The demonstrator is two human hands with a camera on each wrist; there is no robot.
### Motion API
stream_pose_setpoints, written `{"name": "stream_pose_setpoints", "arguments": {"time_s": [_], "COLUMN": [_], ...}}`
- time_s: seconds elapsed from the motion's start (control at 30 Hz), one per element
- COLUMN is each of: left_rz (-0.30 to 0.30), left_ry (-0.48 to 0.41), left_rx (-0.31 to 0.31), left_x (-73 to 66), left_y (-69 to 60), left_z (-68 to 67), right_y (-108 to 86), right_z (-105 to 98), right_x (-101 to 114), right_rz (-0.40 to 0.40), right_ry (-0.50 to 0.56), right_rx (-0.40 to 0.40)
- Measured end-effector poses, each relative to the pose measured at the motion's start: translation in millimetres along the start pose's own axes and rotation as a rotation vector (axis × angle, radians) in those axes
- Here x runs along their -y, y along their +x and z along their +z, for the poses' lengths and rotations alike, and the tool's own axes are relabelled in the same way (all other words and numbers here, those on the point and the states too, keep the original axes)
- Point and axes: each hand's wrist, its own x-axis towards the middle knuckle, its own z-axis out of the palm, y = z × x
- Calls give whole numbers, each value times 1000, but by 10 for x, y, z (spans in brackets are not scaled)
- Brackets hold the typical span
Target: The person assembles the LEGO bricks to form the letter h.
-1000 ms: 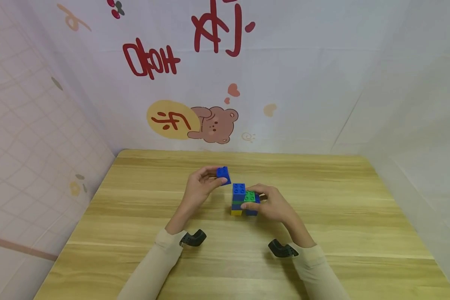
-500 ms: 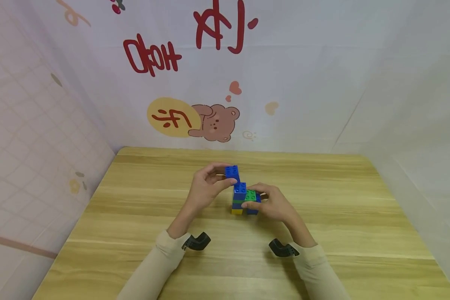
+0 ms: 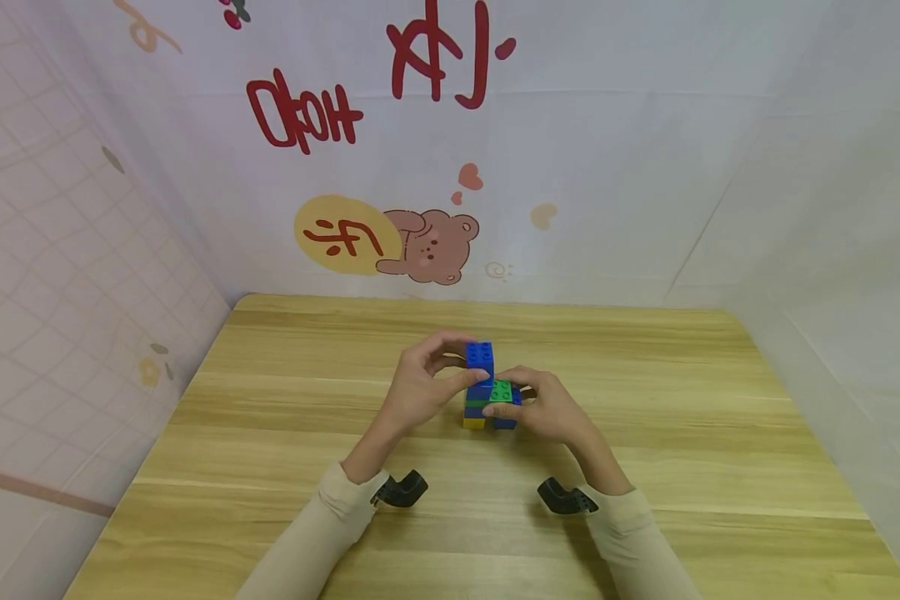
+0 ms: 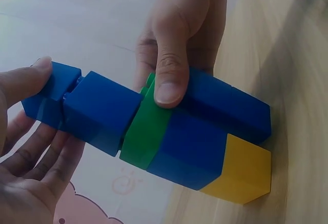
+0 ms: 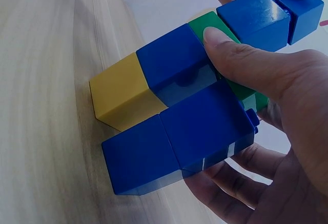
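My left hand (image 3: 418,390) pinches a small blue building block (image 3: 480,354) on top of a stack, its thumb on one side and fingers on the other. In the left wrist view a thin gap with studs shows between that block and the larger blue block (image 4: 102,108) under it. Below come a green block (image 4: 146,131), another blue block (image 4: 189,149) and a yellow block (image 4: 241,170) standing on the table. Beside them is a column of two blue blocks (image 5: 200,126). My right hand (image 3: 546,408) grips the stack, thumb on the green block, fingers round the far side.
The stack stands on a wood-grain table (image 3: 645,433). A white cloth (image 3: 607,167) with red characters and a cartoon bear hangs behind it. Black curved mounts (image 3: 403,488) sit at both wrists, near the sleeves.
My left hand has carried the small blue block to the right, over the stack and down onto its top. My right hand keeps its hold on the stack.
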Motion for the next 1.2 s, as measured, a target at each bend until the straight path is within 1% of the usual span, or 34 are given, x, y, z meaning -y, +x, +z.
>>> {"name": "stream_pose_setpoints", "arguments": {"time_s": [0.2, 0.43, 0.7, 0.93, 1.2], "left_rz": [25, 58, 96, 106, 111], "left_ry": [9, 25, 23, 28, 56], "left_rx": [13, 42, 39, 35, 35], "left_x": [6, 31, 83, 115, 96], "left_y": [-32, -73, -88, -100, -108], "left_z": [20, 16, 18, 21, 8], "right_y": [-7, -19, -18, -24, -22], "right_z": [12, 22, 41, 44, 57], "right_x": [3, -4, -22, -19, -17], "right_rz": [-8, -3, -5, -12, -12], "right_ry": [-4, -7, -14, -19, -17], "right_rx": [0, -5, -9, -17, -20]}}
